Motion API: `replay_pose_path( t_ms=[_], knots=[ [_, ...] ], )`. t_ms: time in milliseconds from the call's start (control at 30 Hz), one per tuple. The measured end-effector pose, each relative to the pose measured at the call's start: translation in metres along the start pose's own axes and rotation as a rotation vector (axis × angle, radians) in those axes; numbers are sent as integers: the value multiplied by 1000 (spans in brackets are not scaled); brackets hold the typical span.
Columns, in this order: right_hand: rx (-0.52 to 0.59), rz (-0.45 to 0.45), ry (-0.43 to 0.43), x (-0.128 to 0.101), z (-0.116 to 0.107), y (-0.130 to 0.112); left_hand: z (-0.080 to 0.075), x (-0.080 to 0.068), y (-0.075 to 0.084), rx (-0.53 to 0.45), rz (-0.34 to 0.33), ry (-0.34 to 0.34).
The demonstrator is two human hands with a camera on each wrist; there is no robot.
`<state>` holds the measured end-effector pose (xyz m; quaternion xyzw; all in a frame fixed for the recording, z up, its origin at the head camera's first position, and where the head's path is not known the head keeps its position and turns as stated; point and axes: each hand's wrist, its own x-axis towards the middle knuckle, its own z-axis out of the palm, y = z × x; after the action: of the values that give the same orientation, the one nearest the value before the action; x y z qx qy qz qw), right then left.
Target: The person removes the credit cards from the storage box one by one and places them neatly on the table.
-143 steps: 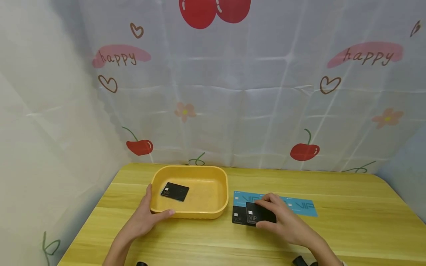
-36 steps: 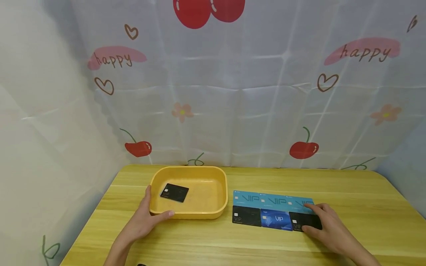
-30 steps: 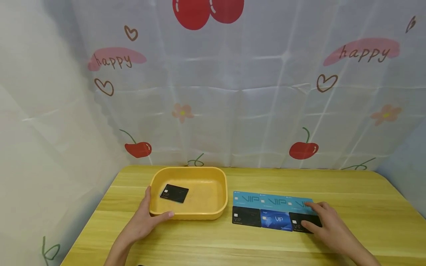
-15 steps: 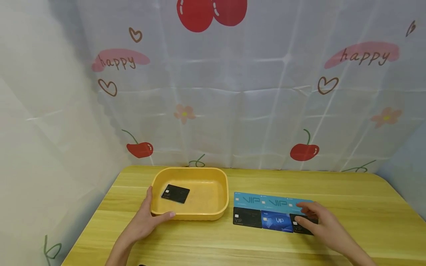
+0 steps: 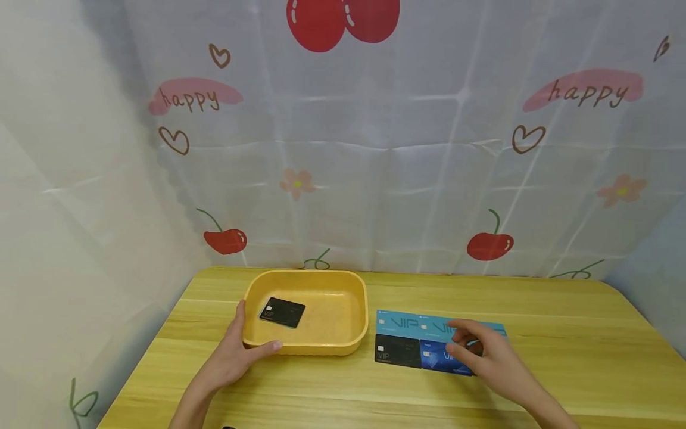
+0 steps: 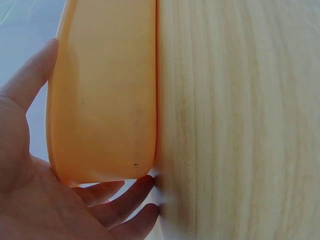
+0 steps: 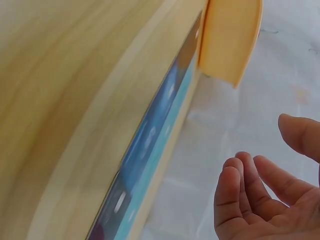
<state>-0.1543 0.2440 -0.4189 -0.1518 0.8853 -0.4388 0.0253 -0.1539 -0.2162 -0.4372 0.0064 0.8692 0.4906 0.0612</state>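
My left hand (image 5: pixel 230 357) grips the near left corner of a yellow plastic bin (image 5: pixel 327 348), thumb on the front rim; the left wrist view shows its fingers curled round the bin's end. A black VIP card (image 5: pixel 282 313) lies inside at the left, with an edge of something lighter under it. My right hand (image 5: pixel 495 360) hovers with bent fingers and holds nothing, over two rows of cards. Light blue VIP cards (image 5: pixel 398 322) form the back row. In front are a black card (image 5: pixel 398 350), a dark blue card (image 5: pixel 434 357) and a black card mostly hidden by the hand.
The wooden table (image 5: pixel 321 393) carries the bin on the left and the card rows on the right. A white printed curtain (image 5: pixel 386 179) hangs along the back edge. A small black object (image 5: pixel 228 427) peeks in at the bottom edge.
Earlier, my right hand held a black card above the front row; the card now lies at that row's right end. The hand has let go and moved left. My left hand stays on the bin.
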Motion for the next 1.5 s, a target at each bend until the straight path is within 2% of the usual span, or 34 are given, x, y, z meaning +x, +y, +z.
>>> replay_pose_path(
  t_ms=[233, 400, 667, 867, 1067, 1200, 1500],
  knots=[
    [44, 5, -38, 9, 14, -14, -1, -1, 1, 7, -25, -2],
    [48, -36, -50, 17, 24, -22, 0, -2, 1, 8, -26, 0],
    [48, -108, -88, 26, 40, -37, 1, 1, 2, -15, 10, 6],
    [88, -143, -116, 33, 55, -49, 1, 1, 1, -14, 3, 3],
    [145, -170, -111, 43, 71, -65, -1, 1, 1, -2, -2, 7],
    [154, -207, -99, 51, 82, -73, -1, 2, 0, 3, -3, 6],
    [183, -229, -58, 64, 103, -85, -1, 1, 1, 10, 1, 4]
  ],
)
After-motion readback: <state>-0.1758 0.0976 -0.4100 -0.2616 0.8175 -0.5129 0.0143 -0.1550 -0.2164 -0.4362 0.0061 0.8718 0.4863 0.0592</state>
